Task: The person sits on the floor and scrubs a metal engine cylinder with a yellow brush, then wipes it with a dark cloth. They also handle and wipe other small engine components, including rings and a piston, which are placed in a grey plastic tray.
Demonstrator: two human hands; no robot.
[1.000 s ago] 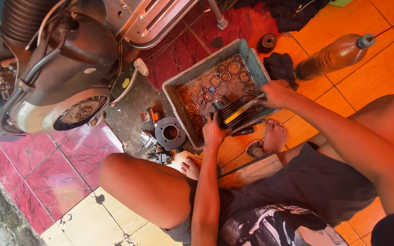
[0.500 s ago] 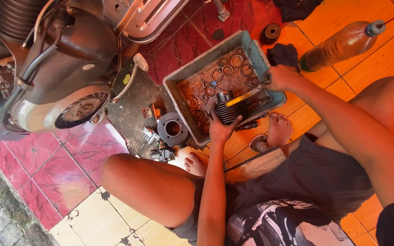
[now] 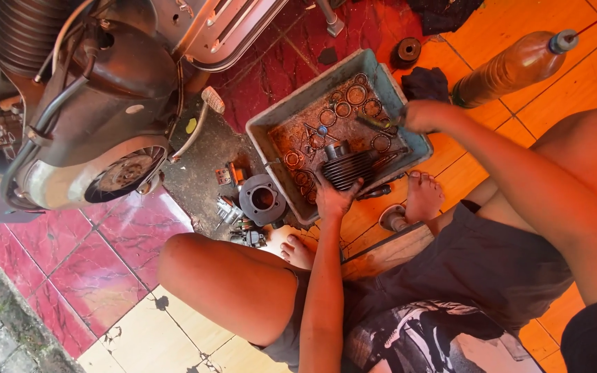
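Note:
A grey plastic tray (image 3: 260, 138) on the floor holds rusty liquid, several metal rings (image 3: 356, 94) and a dark finned engine cylinder (image 3: 349, 168). My left hand (image 3: 335, 198) grips the near side of this cylinder inside the tray. At the tray's right rim, my right hand (image 3: 423, 115) is closed on a thin dark tool (image 3: 376, 123) that points left over the rings. I cannot tell what the tool's tip looks like.
A scooter engine with a fan cover (image 3: 98, 131) fills the upper left. A round metal part (image 3: 262, 200) and small pieces lie left of the tray. A brown bottle (image 3: 513, 68) and a dark rag (image 3: 425, 83) lie to the right. My bare feet (image 3: 423, 197) rest beside the tray.
My right hand has lifted off the cylinder and moved up to the tray's right rim with its tool. My left hand still holds the cylinder.

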